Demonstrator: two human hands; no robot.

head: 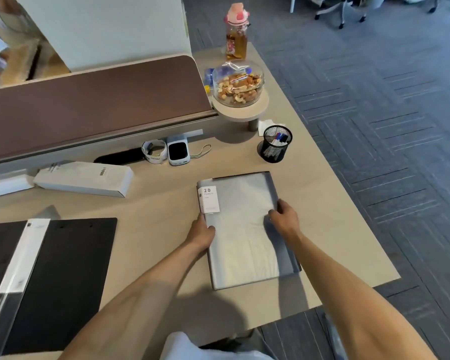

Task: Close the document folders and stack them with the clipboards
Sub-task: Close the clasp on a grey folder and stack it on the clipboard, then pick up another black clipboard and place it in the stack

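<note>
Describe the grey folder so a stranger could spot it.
Find the desk, then the mesh pen cup near its right edge. The grey folder lies flat in front of it. Unlike the black clipboard at left, it bears a white 20 label.

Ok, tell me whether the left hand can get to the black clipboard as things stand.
Probably yes. The clipboard lies left of the left hand with only bare desk between, though that hand grips the folder and must let go first.
</note>
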